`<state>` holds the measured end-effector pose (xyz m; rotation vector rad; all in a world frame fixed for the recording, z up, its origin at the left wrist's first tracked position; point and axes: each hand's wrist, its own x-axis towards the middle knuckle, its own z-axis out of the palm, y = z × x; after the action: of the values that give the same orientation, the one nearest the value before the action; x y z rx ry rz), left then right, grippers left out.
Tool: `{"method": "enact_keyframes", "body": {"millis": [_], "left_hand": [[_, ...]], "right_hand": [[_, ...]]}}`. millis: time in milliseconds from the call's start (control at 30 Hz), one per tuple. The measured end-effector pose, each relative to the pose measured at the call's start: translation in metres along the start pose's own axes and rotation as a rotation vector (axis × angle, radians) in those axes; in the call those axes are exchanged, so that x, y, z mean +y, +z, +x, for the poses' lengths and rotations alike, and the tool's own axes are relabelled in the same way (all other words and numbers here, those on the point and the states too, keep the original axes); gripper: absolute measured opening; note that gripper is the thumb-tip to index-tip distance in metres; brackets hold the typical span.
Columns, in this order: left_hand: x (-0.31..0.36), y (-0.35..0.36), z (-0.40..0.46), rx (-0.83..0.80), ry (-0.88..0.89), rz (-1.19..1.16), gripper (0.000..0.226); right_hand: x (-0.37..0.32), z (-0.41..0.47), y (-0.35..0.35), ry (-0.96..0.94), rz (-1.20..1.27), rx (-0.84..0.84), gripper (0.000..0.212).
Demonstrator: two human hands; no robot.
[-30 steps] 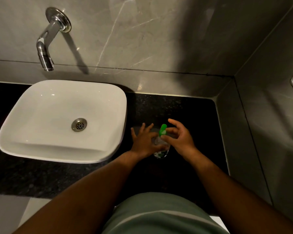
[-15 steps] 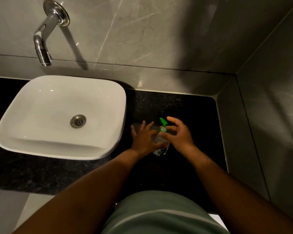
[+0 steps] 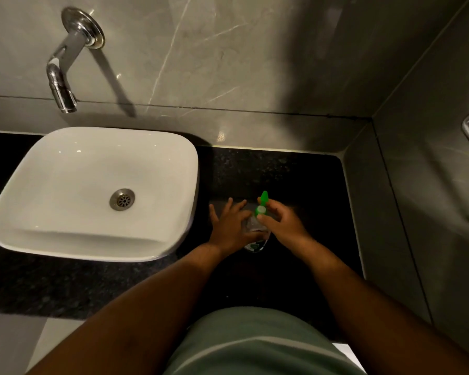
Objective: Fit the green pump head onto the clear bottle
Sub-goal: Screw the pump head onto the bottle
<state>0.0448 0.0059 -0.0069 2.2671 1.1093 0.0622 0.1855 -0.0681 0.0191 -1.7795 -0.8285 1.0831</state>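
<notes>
The clear bottle stands upright on the black counter, right of the sink. My left hand wraps its side, thumb across the front, fingers spread behind. The green pump head sits on top of the bottle's neck, its nozzle pointing away from me. My right hand pinches the pump's collar between thumb and fingers. The bottle's lower label shows below my hands; the neck joint is hidden by fingers.
A white basin sits at the left, its rim close to my left hand. A chrome tap juts from the grey wall above it. A grey side wall bounds the counter at the right. My torso fills the bottom.
The pump's nozzle has turned from leaning right to pointing straight away. My right fingers shifted around the collar. My left hand kept its hold on the bottle.
</notes>
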Motion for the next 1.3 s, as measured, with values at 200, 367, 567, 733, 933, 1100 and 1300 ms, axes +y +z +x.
{"method": "enact_keyframes", "body": {"millis": [200,367,567,733,933,1100,1300], "left_hand": [[-0.005,0.005,0.000,0.031,0.006,0.002,0.082],[-0.003,0.009,-0.002,0.075,0.011,-0.053,0.076],[-0.005,0.005,-0.001,0.059,0.034,-0.008,0.085],[-0.005,0.008,-0.002,0.059,0.027,-0.016,0.086],[-0.009,0.005,-0.002,0.067,-0.018,-0.035,0.086],[-0.008,0.004,-0.002,0.032,0.000,-0.054,0.083],[-0.014,0.001,-0.002,-0.086,0.066,-0.217,0.078]], "right_hand": [[-0.001,-0.001,0.002,-0.049,-0.062,0.025,0.026],[0.000,0.003,0.013,0.048,-0.136,0.212,0.048],[0.003,-0.005,-0.001,0.001,0.082,0.001,0.057],[0.000,-0.004,-0.005,-0.019,-0.057,-0.028,0.037],[-0.001,0.001,0.008,-0.016,-0.116,0.090,0.032],[-0.007,0.001,0.003,-0.008,-0.132,-0.086,0.057],[-0.022,0.002,-0.016,-0.113,-0.145,-0.351,0.039]]}}
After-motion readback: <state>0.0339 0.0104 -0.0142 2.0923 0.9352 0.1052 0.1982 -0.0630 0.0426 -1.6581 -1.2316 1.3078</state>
